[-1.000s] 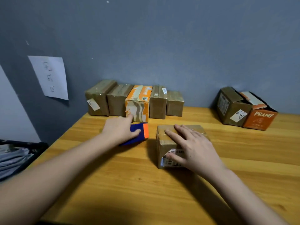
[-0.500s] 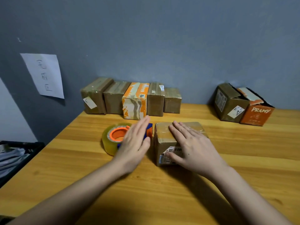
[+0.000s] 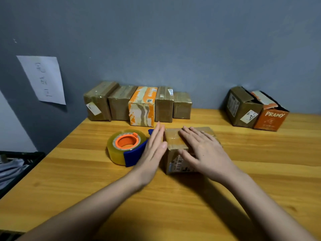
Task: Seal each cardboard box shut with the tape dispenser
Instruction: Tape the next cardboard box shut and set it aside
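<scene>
Left hand [image 3: 152,152] flat against box [image 3: 175,145] side, right hand [image 3: 205,150] spread flat on top, both holding nothing. Best: press firmly along tape edges, smoothing bubbles; tape dispenser [image 3: 127,147] just beside.

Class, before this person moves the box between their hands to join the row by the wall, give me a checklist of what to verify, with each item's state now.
1. Tape dispenser set down, out of both hands: ok.
2. Left hand flat against the box's side: ok.
3. Right hand resting on top of the box: ok.
4. Tape across the top seam: ok.
5. Bottom seam taped: cannot tell.
6. Two boxes at right sealed: not ok, flaps open.
</scene>
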